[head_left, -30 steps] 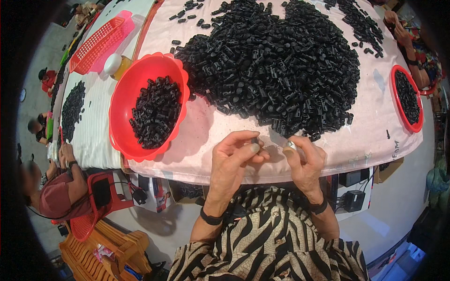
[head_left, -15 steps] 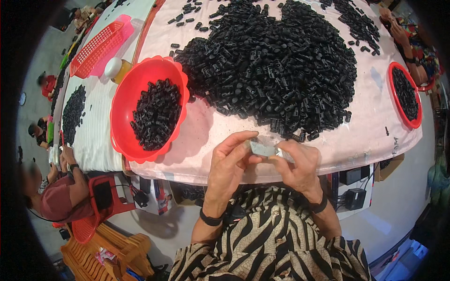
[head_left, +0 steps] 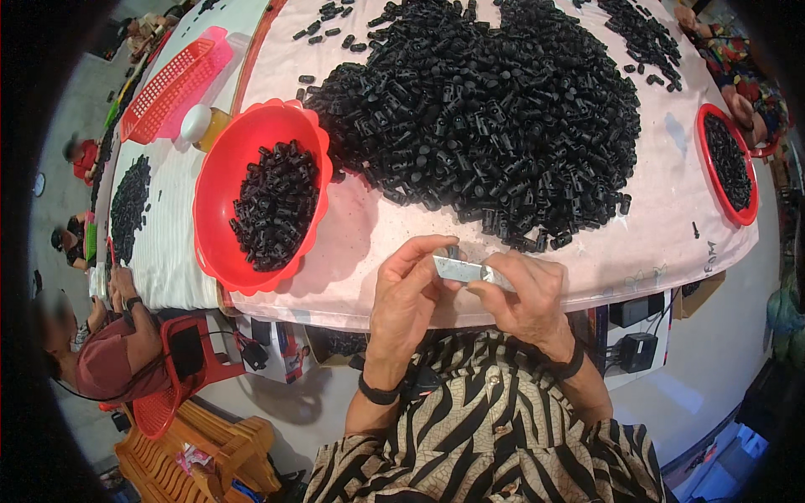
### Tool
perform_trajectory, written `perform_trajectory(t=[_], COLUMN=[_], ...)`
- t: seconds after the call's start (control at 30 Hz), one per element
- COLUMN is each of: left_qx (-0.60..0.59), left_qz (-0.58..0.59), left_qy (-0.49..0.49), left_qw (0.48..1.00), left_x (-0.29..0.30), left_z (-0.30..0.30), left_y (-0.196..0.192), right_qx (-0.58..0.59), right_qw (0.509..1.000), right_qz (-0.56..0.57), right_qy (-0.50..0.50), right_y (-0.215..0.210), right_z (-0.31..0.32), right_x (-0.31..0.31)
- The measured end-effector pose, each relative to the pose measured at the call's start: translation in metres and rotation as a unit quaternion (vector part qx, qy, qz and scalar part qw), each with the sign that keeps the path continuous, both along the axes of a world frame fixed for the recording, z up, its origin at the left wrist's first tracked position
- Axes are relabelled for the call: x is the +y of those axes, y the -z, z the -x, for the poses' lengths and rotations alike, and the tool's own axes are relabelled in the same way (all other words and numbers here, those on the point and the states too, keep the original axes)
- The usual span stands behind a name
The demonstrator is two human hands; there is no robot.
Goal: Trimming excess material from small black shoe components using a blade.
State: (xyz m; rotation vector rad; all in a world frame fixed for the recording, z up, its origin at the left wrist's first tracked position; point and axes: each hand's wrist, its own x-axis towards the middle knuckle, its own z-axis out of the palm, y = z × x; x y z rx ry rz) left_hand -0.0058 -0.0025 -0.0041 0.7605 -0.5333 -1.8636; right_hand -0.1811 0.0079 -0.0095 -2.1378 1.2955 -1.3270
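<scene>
Both my hands work close together over the table's near edge. A flat silvery blade-like tool (head_left: 459, 269) is gripped in my right hand (head_left: 527, 291), its wide end pointing left. Between the thumb and forefinger of my left hand (head_left: 408, 287) sits a small black plastic part (head_left: 453, 251), mostly covered by the fingers. The tool's end lies right by that part; whether they touch I cannot tell. Beyond my hands spreads a large heap of similar black parts (head_left: 495, 117). A red scalloped bowl (head_left: 220, 201) to the left holds more of them.
Pink cloth (head_left: 360, 243) covers the table. At the far left are a red perforated basket (head_left: 168, 88) and a white-lidded jar (head_left: 210, 127). Another red bowl (head_left: 750, 214) stands at the right edge. A co-worker (head_left: 113, 344) sits at left; another person's arm (head_left: 742, 109) shows far right.
The silvery tool and my right hand have shifted slightly left, with the tool's flat face now showing more. My left hand keeps its pinch on the black part.
</scene>
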Motion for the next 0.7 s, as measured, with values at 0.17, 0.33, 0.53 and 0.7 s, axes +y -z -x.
perform_trajectory(t=[0.17,0.33,0.53,0.7], left_qx=[-0.023,-0.026,-0.023,-0.032], left_qz=[0.009,0.008,0.014,0.002], left_qy=[-0.005,-0.01,-0.007,0.002], left_qw=[1.0,1.0,1.0,0.999], left_x=[0.0011,0.0014,0.0003,0.0014], left_z=[0.0002,0.0015,0.0024,0.0009], left_y=[0.0009,-0.0005,-0.0014,-0.0017], right_qx=[0.015,0.02,0.024,0.029], right_qw=[1.0,1.0,1.0,0.999], right_qz=[0.003,0.003,-0.003,-0.001], right_qy=[0.004,0.014,0.009,0.015], right_y=[0.0015,0.0012,-0.0001,0.0023], right_z=[0.0001,-0.0004,-0.0007,-0.0001], right_x=[0.0,0.0002,-0.0009,0.0005])
